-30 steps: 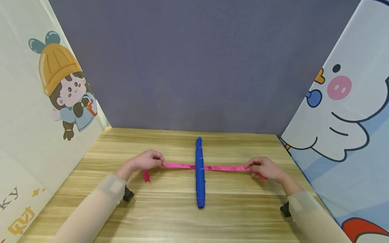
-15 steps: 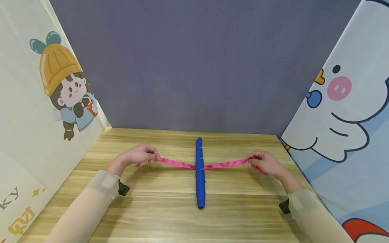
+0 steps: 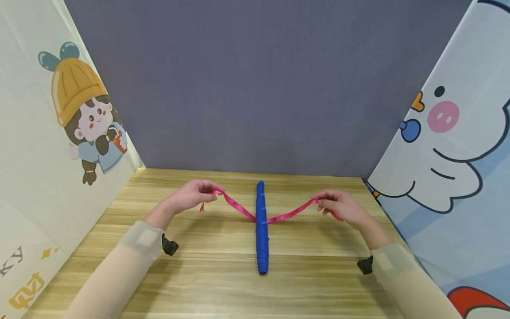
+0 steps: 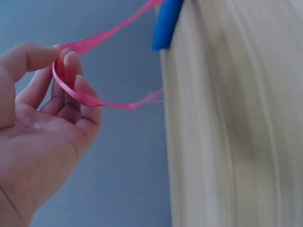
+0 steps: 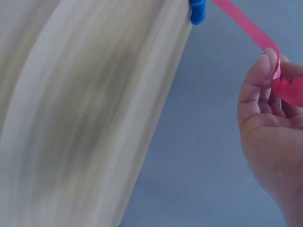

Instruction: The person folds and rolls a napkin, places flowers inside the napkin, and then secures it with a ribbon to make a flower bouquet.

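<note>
A long blue rolled bundle [image 3: 261, 239], slim and tapered at its far end, lies lengthwise on the wooden table. Beneath it passes a pink ribbon [image 3: 280, 218], whose two sides rise off the table in slack curves. My left hand [image 3: 193, 195] pinches the ribbon's left side between thumb and fingers; a frayed tail [image 4: 137, 102] hangs past it in the left wrist view. On the other side my right hand [image 3: 340, 207] pinches the ribbon too, its short end [image 3: 336, 216] dangling below the fingers. Both hands are raised above the table, apart from the bundle.
The wood-grain table [image 3: 223, 283] meets a grey-purple back panel [image 3: 255, 88]. White printed panels stand at the left [image 3: 32, 133] and right [image 3: 450, 177]. A small black device [image 3: 169, 245] sits at the left wrist, another black device [image 3: 365, 265] at the right.
Both hands have lifted the ribbon from near the table; its sides now slope up from the bundle. The left hand first moved outward, then back inward, and the ribbon has slackened. The bundle stays put.
</note>
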Available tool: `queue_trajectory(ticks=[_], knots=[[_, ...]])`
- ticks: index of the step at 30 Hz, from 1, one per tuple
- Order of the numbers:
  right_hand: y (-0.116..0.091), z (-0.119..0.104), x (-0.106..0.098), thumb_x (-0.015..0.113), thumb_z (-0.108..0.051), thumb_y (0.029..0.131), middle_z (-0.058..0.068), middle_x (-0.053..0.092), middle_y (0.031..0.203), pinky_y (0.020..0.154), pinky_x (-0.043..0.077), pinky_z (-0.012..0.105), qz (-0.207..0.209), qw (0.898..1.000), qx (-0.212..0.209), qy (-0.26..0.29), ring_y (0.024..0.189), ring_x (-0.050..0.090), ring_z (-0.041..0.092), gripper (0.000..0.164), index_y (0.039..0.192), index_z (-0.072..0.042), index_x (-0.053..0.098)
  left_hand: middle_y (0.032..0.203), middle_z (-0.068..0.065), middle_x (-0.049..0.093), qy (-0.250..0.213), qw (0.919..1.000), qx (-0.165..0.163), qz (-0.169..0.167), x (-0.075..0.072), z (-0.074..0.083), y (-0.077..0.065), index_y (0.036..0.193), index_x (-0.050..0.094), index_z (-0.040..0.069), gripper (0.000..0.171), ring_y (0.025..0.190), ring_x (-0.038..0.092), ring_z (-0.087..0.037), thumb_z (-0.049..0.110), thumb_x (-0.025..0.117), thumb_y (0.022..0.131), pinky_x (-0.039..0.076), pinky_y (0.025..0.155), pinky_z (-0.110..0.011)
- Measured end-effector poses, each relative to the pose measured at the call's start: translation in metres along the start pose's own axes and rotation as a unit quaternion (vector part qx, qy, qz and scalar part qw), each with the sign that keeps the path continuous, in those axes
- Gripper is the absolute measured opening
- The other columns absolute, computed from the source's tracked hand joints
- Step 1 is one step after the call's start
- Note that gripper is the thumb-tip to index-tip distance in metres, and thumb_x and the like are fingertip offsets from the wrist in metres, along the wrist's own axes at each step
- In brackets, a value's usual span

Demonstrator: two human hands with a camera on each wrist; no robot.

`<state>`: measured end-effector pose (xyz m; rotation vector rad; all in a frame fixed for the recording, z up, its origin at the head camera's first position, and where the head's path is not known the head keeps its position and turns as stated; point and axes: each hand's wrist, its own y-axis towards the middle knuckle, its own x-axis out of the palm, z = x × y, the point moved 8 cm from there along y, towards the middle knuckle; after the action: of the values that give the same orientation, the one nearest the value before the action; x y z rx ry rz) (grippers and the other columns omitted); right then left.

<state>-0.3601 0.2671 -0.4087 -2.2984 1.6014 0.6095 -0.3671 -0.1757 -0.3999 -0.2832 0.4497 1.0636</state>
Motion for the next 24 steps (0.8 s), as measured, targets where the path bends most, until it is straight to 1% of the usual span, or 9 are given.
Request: queue_trajectory(ticks=[1, 3, 8, 11, 13, 15, 19, 22, 24], knots=[[0.001, -0.005, 0.002, 0.066, -0.013, 0.109, 0.009, 0.077, 0.105, 0.083, 0.065, 0.033, -0.002, 1.000, -0.008, 0.000, 0.093, 0.073, 0.015, 0.033, 0.136, 0.006, 0.070, 0.119, -0.008, 0.074, -0.004, 1.0000, 0.003, 0.001, 0.002, 0.003, 0.002, 0.141, 0.071, 0.002, 0.038, 0.109, 0.067, -0.019, 0.008, 0.071, 0.104, 0.056, 0.095, -0.031], [0.002, -0.012, 0.006, 0.066, -0.012, 0.109, 0.008, 0.077, 0.104, 0.082, 0.065, 0.033, -0.004, 1.000, -0.017, 0.000, 0.092, 0.073, 0.014, 0.032, 0.135, 0.005, 0.071, 0.119, -0.008, 0.074, -0.012, 0.9999, 0.010, 0.003, 0.006, 0.011, 0.005, 0.142, 0.070, 0.003, 0.039, 0.111, 0.068, -0.022, 0.009, 0.072, 0.104, 0.057, 0.096, -0.029], [0.009, -0.031, 0.018, 0.066, -0.011, 0.109, 0.009, 0.077, 0.104, 0.082, 0.064, 0.032, -0.020, 0.999, -0.036, 0.007, 0.093, 0.073, 0.015, 0.027, 0.133, 0.000, 0.074, 0.128, -0.010, 0.074, -0.036, 0.9989, 0.030, 0.000, 0.020, 0.029, 0.013, 0.145, 0.069, 0.005, 0.041, 0.119, 0.067, -0.025, 0.008, 0.072, 0.104, 0.058, 0.099, -0.027], [0.014, -0.042, 0.027, 0.066, -0.014, 0.110, 0.013, 0.077, 0.106, 0.081, 0.063, 0.031, -0.034, 0.998, -0.045, 0.012, 0.092, 0.072, 0.016, 0.027, 0.133, -0.003, 0.074, 0.130, -0.011, 0.074, -0.050, 0.9981, 0.035, 0.000, 0.029, 0.038, 0.020, 0.145, 0.069, 0.005, 0.043, 0.118, 0.067, -0.022, 0.006, 0.073, 0.103, 0.059, 0.097, -0.026], [0.018, -0.049, 0.034, 0.066, -0.016, 0.110, 0.013, 0.077, 0.106, 0.080, 0.062, 0.030, -0.042, 0.998, -0.048, 0.017, 0.091, 0.072, 0.017, 0.026, 0.133, -0.005, 0.075, 0.129, -0.012, 0.074, -0.053, 0.9978, 0.039, -0.001, 0.036, 0.044, 0.024, 0.145, 0.069, 0.006, 0.043, 0.116, 0.067, -0.021, 0.007, 0.075, 0.102, 0.058, 0.096, -0.027], [0.022, -0.057, 0.042, 0.067, -0.017, 0.110, 0.016, 0.077, 0.107, 0.078, 0.062, 0.029, -0.053, 0.997, -0.052, 0.019, 0.089, 0.072, 0.018, 0.026, 0.133, -0.006, 0.075, 0.129, -0.015, 0.074, -0.056, 0.9973, 0.048, -0.002, 0.043, 0.049, 0.029, 0.145, 0.069, 0.006, 0.045, 0.114, 0.066, -0.020, 0.007, 0.077, 0.101, 0.058, 0.095, -0.027], [0.028, -0.071, 0.062, 0.066, -0.015, 0.110, 0.013, 0.077, 0.108, 0.078, 0.062, 0.030, -0.076, 0.995, -0.065, 0.025, 0.090, 0.072, 0.019, 0.024, 0.131, -0.007, 0.076, 0.130, -0.022, 0.073, -0.068, 0.9952, 0.070, -0.009, 0.060, 0.060, 0.037, 0.146, 0.068, 0.003, 0.048, 0.110, 0.066, -0.018, 0.007, 0.079, 0.100, 0.056, 0.092, -0.028], [0.032, -0.080, 0.077, 0.065, -0.013, 0.110, 0.008, 0.078, 0.110, 0.079, 0.062, 0.030, -0.090, 0.992, -0.079, 0.032, 0.092, 0.071, 0.020, 0.023, 0.129, -0.007, 0.077, 0.131, -0.023, 0.073, -0.077, 0.9942, 0.073, -0.014, 0.072, 0.063, 0.042, 0.148, 0.066, 0.002, 0.051, 0.110, 0.067, -0.019, 0.008, 0.080, 0.100, 0.056, 0.090, -0.028], [0.034, -0.085, 0.085, 0.065, -0.011, 0.110, 0.008, 0.078, 0.112, 0.079, 0.062, 0.031, -0.097, 0.990, -0.091, 0.036, 0.091, 0.070, 0.019, 0.023, 0.129, -0.006, 0.077, 0.133, -0.022, 0.074, -0.077, 0.9944, 0.070, -0.018, 0.080, 0.064, 0.045, 0.149, 0.066, 0.003, 0.052, 0.111, 0.068, -0.020, 0.010, 0.081, 0.100, 0.057, 0.090, -0.029]])
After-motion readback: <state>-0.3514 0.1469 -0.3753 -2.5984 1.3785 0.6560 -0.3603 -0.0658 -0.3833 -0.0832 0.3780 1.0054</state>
